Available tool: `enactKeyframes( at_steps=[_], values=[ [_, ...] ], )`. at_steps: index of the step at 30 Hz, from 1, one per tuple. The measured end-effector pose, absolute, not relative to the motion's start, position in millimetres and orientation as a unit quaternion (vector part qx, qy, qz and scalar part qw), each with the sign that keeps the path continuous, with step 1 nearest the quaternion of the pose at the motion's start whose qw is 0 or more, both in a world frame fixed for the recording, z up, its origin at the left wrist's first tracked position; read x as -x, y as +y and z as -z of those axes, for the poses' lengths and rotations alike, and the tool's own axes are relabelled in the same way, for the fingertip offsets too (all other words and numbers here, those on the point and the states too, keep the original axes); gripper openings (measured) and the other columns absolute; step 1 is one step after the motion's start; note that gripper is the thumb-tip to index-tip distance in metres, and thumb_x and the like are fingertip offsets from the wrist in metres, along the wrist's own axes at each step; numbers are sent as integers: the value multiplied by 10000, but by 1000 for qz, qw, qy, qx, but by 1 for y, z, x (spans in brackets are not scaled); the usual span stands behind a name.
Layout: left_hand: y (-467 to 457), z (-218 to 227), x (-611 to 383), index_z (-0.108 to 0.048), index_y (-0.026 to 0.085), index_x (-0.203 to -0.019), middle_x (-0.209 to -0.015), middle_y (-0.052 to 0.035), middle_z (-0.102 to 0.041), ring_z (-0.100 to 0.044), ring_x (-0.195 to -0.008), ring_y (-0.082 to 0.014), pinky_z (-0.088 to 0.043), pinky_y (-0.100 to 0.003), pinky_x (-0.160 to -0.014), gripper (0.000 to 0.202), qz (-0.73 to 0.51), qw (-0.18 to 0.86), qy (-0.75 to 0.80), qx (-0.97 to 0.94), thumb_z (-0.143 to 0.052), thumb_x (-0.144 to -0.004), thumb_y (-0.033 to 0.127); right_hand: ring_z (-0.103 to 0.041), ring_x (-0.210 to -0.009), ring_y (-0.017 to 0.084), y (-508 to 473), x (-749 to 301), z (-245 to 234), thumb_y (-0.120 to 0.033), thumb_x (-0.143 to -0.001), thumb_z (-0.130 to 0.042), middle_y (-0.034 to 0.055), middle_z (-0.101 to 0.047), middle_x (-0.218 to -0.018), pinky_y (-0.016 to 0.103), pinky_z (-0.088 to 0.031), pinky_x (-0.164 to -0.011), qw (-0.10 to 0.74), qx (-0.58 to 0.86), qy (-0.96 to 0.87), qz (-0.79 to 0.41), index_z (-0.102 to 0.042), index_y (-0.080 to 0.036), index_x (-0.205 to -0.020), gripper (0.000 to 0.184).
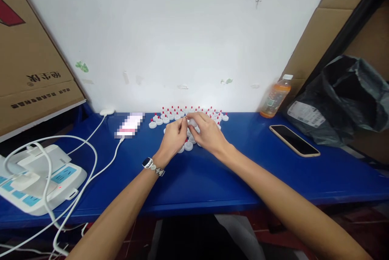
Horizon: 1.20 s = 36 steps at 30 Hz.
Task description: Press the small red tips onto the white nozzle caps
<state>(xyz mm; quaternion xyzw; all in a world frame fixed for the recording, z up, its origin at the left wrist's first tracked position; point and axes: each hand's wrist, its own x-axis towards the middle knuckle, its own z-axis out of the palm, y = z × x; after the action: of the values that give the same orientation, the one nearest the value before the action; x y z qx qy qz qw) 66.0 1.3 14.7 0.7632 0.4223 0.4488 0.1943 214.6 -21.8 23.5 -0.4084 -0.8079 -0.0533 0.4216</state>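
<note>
One white cap point(192, 122) is sitting with red-tipped caps point(188, 146) around it, the right hand point(209, 133) apparently gripping its right side, the left hand point(174, 133) pinching just left of it, anything pinched being hidden.

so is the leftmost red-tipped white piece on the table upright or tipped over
Upright: the white piece rests on its wide base, red tip pointing up.

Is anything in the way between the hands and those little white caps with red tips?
No, nothing visible is. The left hand and right hand are right among the red-tipped white caps. The bottle and black-screened phone are off to the right; the power strip is far left.
</note>
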Motion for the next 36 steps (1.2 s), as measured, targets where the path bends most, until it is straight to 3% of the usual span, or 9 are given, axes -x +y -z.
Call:
enactKeyframes(
  at_steps=[6,10,12,15,19,21,25,31,36],
  values=[
    [6,-14,-70,-345,207,-581,-524,40,-339,-321,-501,-106,-239,-279,-516,426,-482,299,429,-703,-395,-958,398,-584,-1007,253,-20,-213,-23,-89,-896,-445,111,-626,-1047,395,-482,-907,420,412,-805,75,-583,-203,-1068,248],
    [17,-19,-49,-293,227,-591,-519,53,-285,-265,-469,-103,-256,-271,-493,372,-547,378,429,-611,-364,-937,344,-589,-942,239,-15,-233,-26,-80,-848,-472,110,-619,-1049,367,-476,-841,462,453,-759,70,-592,-192,-1017,236],
    [21,-22,-36,-309,222,-599,-536,46,-311,-293,-493,-110,-274,-271,-512,374,-552,312,442,-635,-385,-940,358,-590,-818,210,-12,-244,-26,-134,-830,-539,73,-640,-965,344,-473,-769,489,496,-717,27,-595,-199,-986,178],
    [21,-20,-27,-428,202,-650,-617,7,-469,-431,-616,-151,-333,-291,-605,364,-412,178,419,-789,-407,-959,394,-558,-687,167,-8,-252,-24,-258,-820,-618,17,-643,-831,310,-460,-685,489,527,-690,-84,-617,-212,-914,104],
    [17,-11,-33,-625,209,-819,-885,-43,-629,-536,-890,-226,-403,-378,-836,268,-283,66,389,-874,-483,-943,399,-569,-841,180,-3,-253,-17,-305,-775,-670,49,-622,-953,316,-465,-753,482,503,-711,-95,-680,-204,-830,116],
    [17,-9,-34,-675,224,-922,-957,-49,-647,-551,-963,-243,-408,-405,-889,253,-270,63,390,-878,-494,-942,400,-549,-782,168,-1,-256,-14,-297,-765,-673,41,-611,-881,307,-448,-713,465,518,-712,-90,-695,-194,-828,122],
    [21,-10,-30,-693,228,-995,-971,-48,-662,-571,-977,-245,-425,-410,-893,268,-280,77,390,-874,-496,-941,402,-508,-594,122,2,-264,-8,-252,-781,-635,-9,-613,-672,268,-407,-601,395,516,-733,-200,-678,-167,-825,105],
    [21,-11,-29,-686,211,-906,-942,-51,-659,-579,-949,-240,-436,-402,-864,255,-283,86,395,-870,-523,-927,406,-562,-615,116,8,-268,1,-193,-762,-634,-3,-659,-691,251,-428,-621,357,511,-753,-211,-697,-154,-827,100],
    [18,-12,-31,-676,215,-888,-936,-46,-664,-576,-941,-238,-432,-407,-871,343,-290,97,395,-866,-477,-957,485,-575,-615,123,5,-269,-3,-253,-794,-649,6,-682,-711,253,-436,-617,350,513,-753,-217,-702,-153,-901,156]
  ],
)
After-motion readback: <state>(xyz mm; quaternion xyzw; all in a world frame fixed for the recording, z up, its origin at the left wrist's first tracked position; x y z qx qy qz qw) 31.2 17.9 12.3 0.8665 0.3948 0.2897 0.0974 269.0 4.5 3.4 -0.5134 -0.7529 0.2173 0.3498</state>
